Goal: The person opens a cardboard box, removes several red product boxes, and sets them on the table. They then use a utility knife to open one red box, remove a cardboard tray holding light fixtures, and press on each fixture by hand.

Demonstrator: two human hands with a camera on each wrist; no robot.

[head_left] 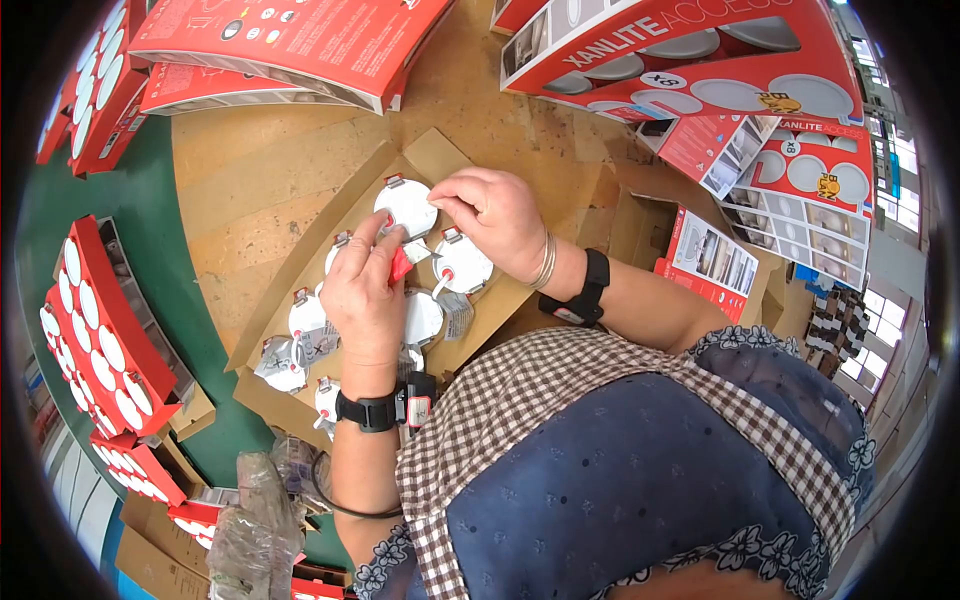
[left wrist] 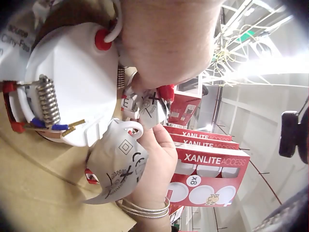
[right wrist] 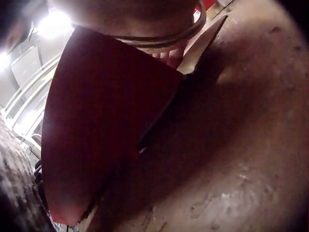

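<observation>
In the head view an open cardboard box (head_left: 262,345) holds several white round lamps, some in clear printed bags. The left hand (head_left: 365,285) reaches over them, its fingers curled round a small red piece (head_left: 402,264) beside the upper lamp (head_left: 408,205). At that lamp's right edge the right hand (head_left: 500,220), with bracelets, pinches with thumb and forefinger. The left wrist view shows a near lamp (left wrist: 72,82) with a metal spring and the right hand (left wrist: 157,169) behind a bagged lamp (left wrist: 120,159). Its fingertips are hidden in the right wrist view.
Red lamp cartons stand at the upper left (head_left: 290,45), upper right (head_left: 690,60) and left (head_left: 105,330) of the head view. Another open carton (head_left: 650,215) lies right of the box. Crumpled clear plastic (head_left: 255,530) is at the lower left.
</observation>
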